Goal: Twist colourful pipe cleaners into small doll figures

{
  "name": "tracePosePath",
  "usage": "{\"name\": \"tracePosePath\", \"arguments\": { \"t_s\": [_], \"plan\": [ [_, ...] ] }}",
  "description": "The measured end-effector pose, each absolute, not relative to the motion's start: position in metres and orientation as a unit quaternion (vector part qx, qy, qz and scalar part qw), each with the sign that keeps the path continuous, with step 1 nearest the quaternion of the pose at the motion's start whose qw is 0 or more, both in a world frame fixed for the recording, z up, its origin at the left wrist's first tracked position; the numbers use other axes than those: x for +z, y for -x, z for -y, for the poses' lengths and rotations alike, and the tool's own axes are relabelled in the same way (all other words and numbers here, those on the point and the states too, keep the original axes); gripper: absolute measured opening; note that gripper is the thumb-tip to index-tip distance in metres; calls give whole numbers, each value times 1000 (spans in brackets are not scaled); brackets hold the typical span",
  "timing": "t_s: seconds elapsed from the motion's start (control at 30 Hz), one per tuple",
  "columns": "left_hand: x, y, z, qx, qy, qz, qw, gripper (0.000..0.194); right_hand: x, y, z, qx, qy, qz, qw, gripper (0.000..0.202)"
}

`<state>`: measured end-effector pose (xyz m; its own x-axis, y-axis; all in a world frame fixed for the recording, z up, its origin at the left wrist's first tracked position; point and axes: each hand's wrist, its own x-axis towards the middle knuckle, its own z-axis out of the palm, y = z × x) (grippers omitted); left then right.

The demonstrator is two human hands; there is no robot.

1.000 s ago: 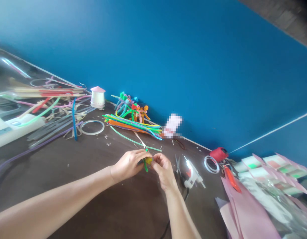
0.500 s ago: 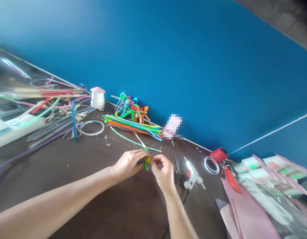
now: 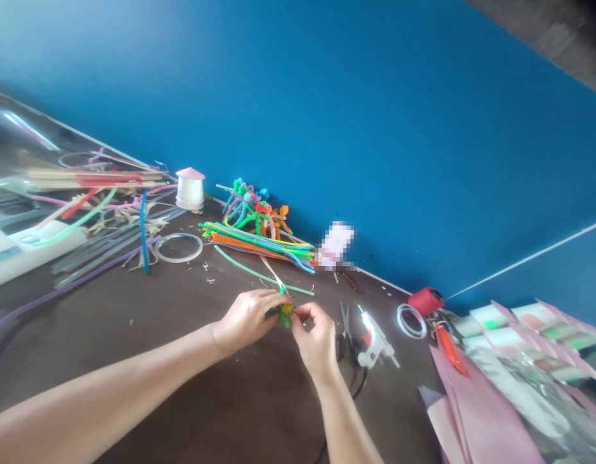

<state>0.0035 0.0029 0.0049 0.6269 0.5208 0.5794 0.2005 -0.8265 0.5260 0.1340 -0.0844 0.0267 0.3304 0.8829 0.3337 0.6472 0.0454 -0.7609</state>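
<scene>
Between my two hands is a small green and yellow pipe-cleaner piece (image 3: 287,310), partly covered by fingers. My left hand (image 3: 254,319) is closed on its left side, thumb and fingers pinching it. From the right, my right hand (image 3: 316,335) pinches at its yellow end with thumb and forefinger. Just beyond the hands lie a pale green pipe cleaner (image 3: 249,272) and a bundle of coloured pipe cleaners (image 3: 259,248). Behind the bundle sits a heap of small twisted pipe-cleaner figures (image 3: 256,207).
Right of my hands lie scissors (image 3: 346,325) and a white glue gun (image 3: 375,341) with a cord. Farther right are a red thread spool (image 3: 424,300), a tape ring (image 3: 411,321), an orange-handled tool (image 3: 451,351) and pink sheets (image 3: 481,399). A white cup (image 3: 189,192) stands at the back left.
My right hand has shifted very slightly left, and the pipe-cleaner piece has turned a little between the fingers. Both hands keep their pinch.
</scene>
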Motion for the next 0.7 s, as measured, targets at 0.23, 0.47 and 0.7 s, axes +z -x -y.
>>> {"name": "tracePosePath", "arguments": {
  "t_s": [0.23,0.47,0.7],
  "plan": [
    [5,-4,-3,374,-875,-213,223,26,25,-136,85,131,675,564,457,8],
    [6,-4,-5,369,-864,-216,265,28,29,-138,85,147,676,552,465,12],
    [7,-4,-4,390,-846,-207,300,28,33,-140,84,212,640,545,499,11]
  ]
}}
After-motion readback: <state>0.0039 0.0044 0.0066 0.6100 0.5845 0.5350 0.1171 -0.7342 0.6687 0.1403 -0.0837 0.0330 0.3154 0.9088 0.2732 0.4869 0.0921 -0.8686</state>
